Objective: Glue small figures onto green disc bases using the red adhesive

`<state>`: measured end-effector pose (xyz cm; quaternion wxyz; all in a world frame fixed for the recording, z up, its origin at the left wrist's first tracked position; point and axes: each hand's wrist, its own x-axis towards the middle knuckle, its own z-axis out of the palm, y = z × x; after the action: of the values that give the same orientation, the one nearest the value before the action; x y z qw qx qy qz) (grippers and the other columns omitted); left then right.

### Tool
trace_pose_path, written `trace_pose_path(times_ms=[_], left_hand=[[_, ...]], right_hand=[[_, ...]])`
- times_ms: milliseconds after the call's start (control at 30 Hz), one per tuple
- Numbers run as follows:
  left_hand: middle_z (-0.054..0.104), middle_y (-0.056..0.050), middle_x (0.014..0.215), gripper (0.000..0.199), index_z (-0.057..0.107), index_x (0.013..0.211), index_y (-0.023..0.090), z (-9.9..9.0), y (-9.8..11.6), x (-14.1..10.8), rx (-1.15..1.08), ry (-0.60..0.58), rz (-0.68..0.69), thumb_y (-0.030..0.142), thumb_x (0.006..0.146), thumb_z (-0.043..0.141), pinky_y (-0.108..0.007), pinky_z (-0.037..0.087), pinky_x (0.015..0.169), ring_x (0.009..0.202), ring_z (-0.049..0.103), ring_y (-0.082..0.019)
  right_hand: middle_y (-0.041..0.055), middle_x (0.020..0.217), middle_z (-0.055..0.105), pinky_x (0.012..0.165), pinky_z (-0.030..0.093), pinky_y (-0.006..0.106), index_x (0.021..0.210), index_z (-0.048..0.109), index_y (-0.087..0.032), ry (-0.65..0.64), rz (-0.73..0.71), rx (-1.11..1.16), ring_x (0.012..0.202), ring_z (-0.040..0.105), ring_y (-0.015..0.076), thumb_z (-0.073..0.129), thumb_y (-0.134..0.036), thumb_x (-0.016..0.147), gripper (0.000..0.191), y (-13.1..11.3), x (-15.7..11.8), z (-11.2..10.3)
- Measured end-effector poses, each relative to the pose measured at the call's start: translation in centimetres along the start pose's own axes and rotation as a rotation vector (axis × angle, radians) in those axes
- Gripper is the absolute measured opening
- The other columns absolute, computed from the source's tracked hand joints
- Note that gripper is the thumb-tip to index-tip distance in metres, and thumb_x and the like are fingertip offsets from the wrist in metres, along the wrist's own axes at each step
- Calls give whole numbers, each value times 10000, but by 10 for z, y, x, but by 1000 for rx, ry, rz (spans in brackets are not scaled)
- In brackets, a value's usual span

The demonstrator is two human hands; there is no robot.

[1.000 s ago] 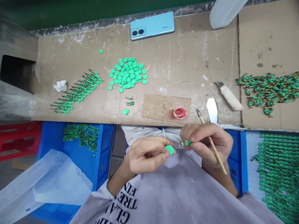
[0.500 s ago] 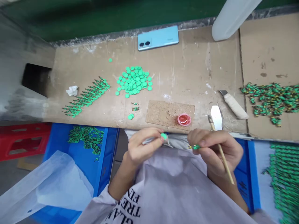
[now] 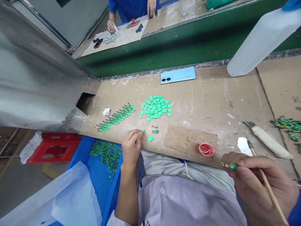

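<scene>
My left hand (image 3: 132, 145) is closed, pinching a small green disc (image 3: 142, 130) between thumb and fingertips at the table's front edge. In my right hand (image 3: 261, 179), the thumb and finger grip a tiny green figurine (image 3: 232, 166) with yellow and dark tips. A thin wooden paintbrush (image 3: 268, 185) also rests in that hand, bristles pointing up and away. Left of my right hand stands a small cup of red liquid (image 3: 207, 149) on a cardboard piece (image 3: 178, 138). Near my left hand are a few loose discs (image 3: 150, 138) and small figurines (image 3: 155, 131).
A pile of green discs (image 3: 156, 107) lies mid-table, with rows of figurines on discs (image 3: 116, 118) to its left. A phone (image 3: 178, 75), a white bottle (image 3: 256, 44) and a wrapped-handle knife (image 3: 268, 139) lie farther out. A blue bin (image 3: 87, 172) holds figurines. A co-worker's hands (image 3: 111, 26) show opposite.
My left hand has moved left and forward to the table with the disc. My right hand still holds the figurine and brush. The view has shifted, now showing a co-worker opposite.
</scene>
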<state>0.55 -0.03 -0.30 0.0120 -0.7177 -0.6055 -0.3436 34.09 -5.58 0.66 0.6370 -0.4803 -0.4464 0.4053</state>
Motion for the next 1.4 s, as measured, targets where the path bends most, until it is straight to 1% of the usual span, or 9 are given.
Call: trace_pose_path(times_ms=[267,433,567,733,833,933,1067,1267,1400], left_hand=[[736,-84,1151,213,753,1165,215,-7,24,-10,-199,-260,-125,278,962,741,-309,621,807,1016,728,-214],[729,-78,1098,155,747,1133,211,-1,25,-7,-157,-297,-76,231,1012,652,-316,630,846,1015,732,-210],[744,-82,1047,140,742,1093,192,0,28,-1,-58,-279,46,217,1020,625,-343,634,882,965,742,-216],[770,-105,1001,166,738,1073,156,6,36,3,78,-221,117,159,1006,587,-354,626,817,892,749,-236],[776,-88,974,165,747,1040,159,10,43,6,-19,-231,37,134,980,595,-312,614,774,814,743,-199],[786,-55,968,147,767,1025,190,10,51,8,-247,-333,-139,179,974,629,-265,604,721,755,731,-158],[803,-55,1014,146,800,1011,218,10,58,9,-445,-449,-310,264,977,666,-269,604,740,873,758,-185],[771,-78,1063,199,801,1080,210,6,55,11,-421,-428,-362,232,1012,616,-312,606,810,969,739,-204],[720,-81,1143,167,780,1126,225,0,55,8,-357,-376,-254,234,994,678,-320,603,871,1029,715,-204]], right_hand=[[1,745,704,512,544,273,958,742,-237,-43,18,-23,601,686,171,805,-213,913,81,6,-4,2],[12,808,748,642,616,310,980,744,-238,-63,-115,-116,741,738,210,786,-173,913,102,8,4,4],[8,886,769,639,588,277,1011,735,-242,-7,-250,-414,721,727,177,783,-168,912,133,11,13,-5],[20,908,754,724,575,304,1062,698,-239,-72,-458,-823,787,728,193,717,-185,965,113,14,28,-26],[35,902,743,765,567,328,1055,686,-229,-82,-524,-934,823,718,213,692,-192,986,78,18,33,-36],[43,887,737,756,557,343,1045,685,-227,-136,-536,-986,814,702,226,665,-208,1006,47,23,32,-42],[41,880,734,739,557,341,1031,691,-227,-144,-537,-965,799,700,225,676,-218,1004,33,28,30,-45],[40,854,733,718,553,343,994,700,-220,-148,-538,-970,774,701,224,679,-234,1002,26,30,32,-42],[44,873,720,722,541,348,1005,701,-217,-118,-516,-950,771,704,223,665,-256,1012,54,31,31,-43]])
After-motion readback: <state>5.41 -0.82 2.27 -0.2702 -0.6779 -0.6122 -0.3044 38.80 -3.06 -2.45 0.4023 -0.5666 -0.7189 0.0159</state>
